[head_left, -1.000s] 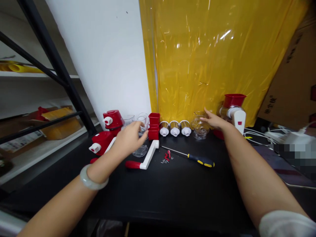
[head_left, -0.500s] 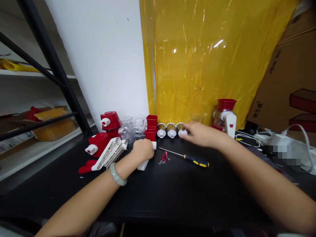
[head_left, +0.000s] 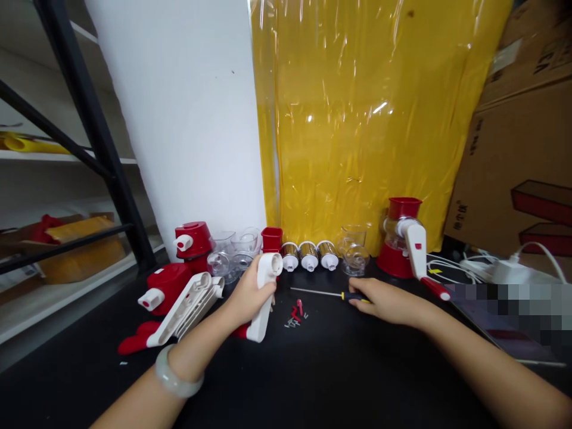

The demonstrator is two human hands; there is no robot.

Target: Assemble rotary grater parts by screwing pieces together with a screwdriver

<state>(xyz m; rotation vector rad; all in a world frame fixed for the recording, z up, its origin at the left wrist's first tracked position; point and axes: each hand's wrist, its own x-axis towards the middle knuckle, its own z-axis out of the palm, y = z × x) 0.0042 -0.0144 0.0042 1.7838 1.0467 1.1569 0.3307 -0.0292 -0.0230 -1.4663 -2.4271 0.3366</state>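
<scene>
My left hand is closed around a white crank handle with a red grip, lifted at its round end off the black table. My right hand lies over the yellow-and-black handle of a screwdriver, fingers curled on it; the metal shaft points left. Small screws and red bits lie between the two hands.
Along the back stand red housings, clear cups, a red cup, three metal drums, a clear part and an assembled red-and-white grinder. Another white handle lies left. Cables and cardboard boxes sit right.
My left hand has gripped the white crank and raised its round end. My right hand came back from the metal drums and settled on the screwdriver handle. The view tilted upward.
</scene>
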